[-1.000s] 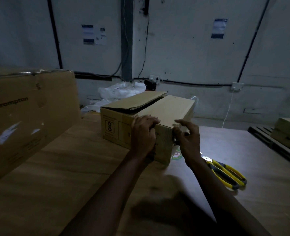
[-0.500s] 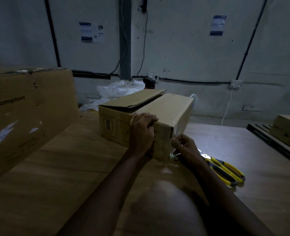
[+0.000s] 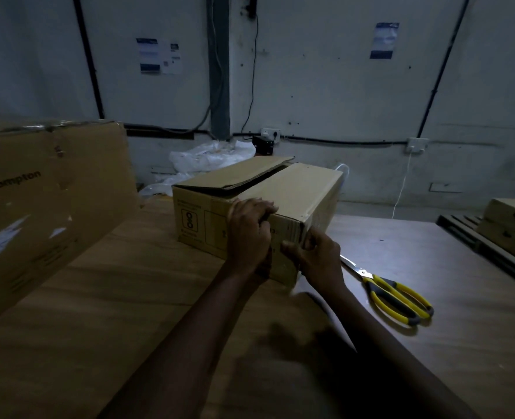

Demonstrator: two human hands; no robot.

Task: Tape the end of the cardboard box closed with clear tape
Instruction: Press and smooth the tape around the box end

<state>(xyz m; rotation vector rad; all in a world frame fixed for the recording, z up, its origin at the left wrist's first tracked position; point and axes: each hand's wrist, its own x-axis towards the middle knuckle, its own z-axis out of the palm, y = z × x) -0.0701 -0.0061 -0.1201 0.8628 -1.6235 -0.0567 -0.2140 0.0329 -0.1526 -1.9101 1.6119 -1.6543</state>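
A long brown cardboard box [image 3: 295, 189] lies on the wooden table [image 3: 99, 313], its near end facing me. Its left top flap [image 3: 235, 173] stands slightly raised. My left hand [image 3: 247, 234] grips the top edge of the near end, fingers curled over onto the lid. My right hand [image 3: 319, 258] holds the near right vertical corner, with the thumb on the end face and the fingers wrapped round onto the side. No clear tape or tape roll can be made out in the dim light.
Yellow-handled scissors [image 3: 398, 297] lie on the table just right of my right forearm. A large "Crompton" carton [image 3: 38, 207] stands at the left. Smaller cartons on a pallet [image 3: 510, 222] sit at the right edge. White plastic bags [image 3: 208, 158] lie behind the box.
My right hand went from the box's upper right corner down to its bottom corner, then rose to mid-height on that corner. My left hand stayed on the top edge.
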